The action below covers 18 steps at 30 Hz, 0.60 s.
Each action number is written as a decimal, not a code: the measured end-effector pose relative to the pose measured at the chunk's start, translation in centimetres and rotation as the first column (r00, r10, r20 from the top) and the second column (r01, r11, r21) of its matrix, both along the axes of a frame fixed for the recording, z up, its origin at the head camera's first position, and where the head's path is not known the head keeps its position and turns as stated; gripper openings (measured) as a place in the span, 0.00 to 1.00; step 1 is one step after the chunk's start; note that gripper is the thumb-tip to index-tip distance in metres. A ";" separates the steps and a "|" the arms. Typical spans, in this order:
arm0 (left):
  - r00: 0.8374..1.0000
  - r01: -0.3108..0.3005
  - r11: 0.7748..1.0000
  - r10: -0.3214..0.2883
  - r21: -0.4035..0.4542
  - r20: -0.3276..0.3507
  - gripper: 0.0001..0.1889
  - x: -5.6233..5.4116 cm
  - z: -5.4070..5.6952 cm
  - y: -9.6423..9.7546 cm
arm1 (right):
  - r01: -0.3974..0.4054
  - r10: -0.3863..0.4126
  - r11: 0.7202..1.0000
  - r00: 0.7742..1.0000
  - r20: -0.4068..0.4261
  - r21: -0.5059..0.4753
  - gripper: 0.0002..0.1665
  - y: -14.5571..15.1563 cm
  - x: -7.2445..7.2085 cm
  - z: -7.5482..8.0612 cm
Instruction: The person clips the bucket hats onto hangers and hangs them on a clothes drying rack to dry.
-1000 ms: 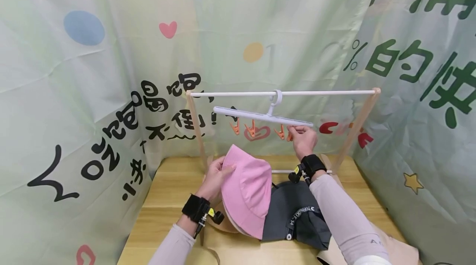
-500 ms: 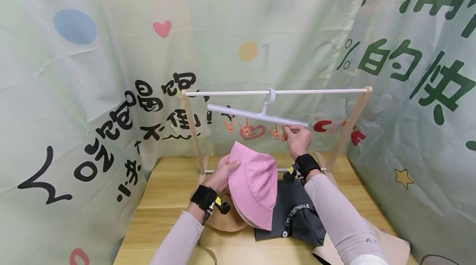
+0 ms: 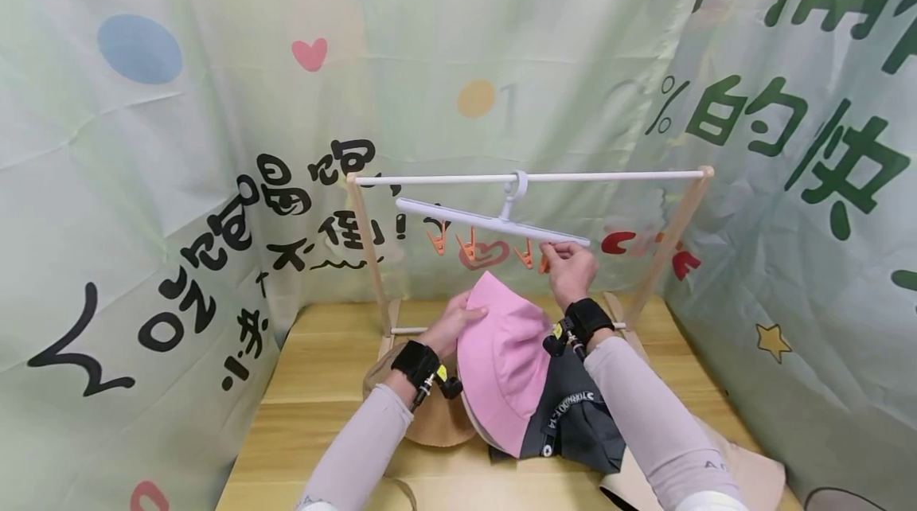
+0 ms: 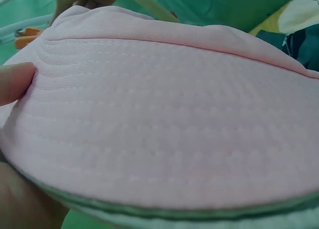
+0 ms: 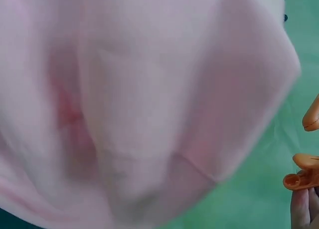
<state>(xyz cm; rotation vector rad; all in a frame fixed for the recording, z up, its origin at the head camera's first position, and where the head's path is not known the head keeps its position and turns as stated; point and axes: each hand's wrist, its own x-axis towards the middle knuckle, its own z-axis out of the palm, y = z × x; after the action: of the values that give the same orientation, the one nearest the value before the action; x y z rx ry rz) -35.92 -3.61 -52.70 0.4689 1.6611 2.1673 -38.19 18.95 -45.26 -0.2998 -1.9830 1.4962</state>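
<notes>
Pink hat [image 3: 519, 348] shifted twd R hand [image 3: 573, 272]; L fingers [image 3: 474, 313] pinch brim [image 3: 481, 376], R fingers [image 3: 561, 248] pinch orange clip [image 3: 544, 265].

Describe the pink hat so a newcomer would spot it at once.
Start with the white-railed rack on the wooden table. In front of it, the person's left hand holds the pink hat by its brim. Its plain pink cloth sets it apart from the brown hat and dark grey hat behind it.

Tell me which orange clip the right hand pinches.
The rightmost clip on the hanger, at its lower end; the right hand pinches it, while the other three clips hang untouched to its left.
</notes>
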 end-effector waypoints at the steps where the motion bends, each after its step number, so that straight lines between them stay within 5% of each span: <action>1: 1.000 0.000 1.000 0.000 -0.004 0.005 0.27 -0.3 0.0 0.4 | -0.004 0.004 1.000 1.000 -0.005 0.004 0.13 0.0 0.0 0.0; 18: 0.999 0.033 0.997 -0.034 -0.073 -0.009 0.26 -2.9 -0.3 5.1 | -0.030 0.030 0.999 0.999 -0.017 0.033 0.12 -0.2 0.5 0.1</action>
<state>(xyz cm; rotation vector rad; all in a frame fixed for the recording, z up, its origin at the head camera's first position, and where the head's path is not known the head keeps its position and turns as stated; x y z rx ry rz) -38.80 1.46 -53.01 0.4844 1.7191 2.0756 -37.70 18.73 -45.12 -0.2432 -2.0037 1.4788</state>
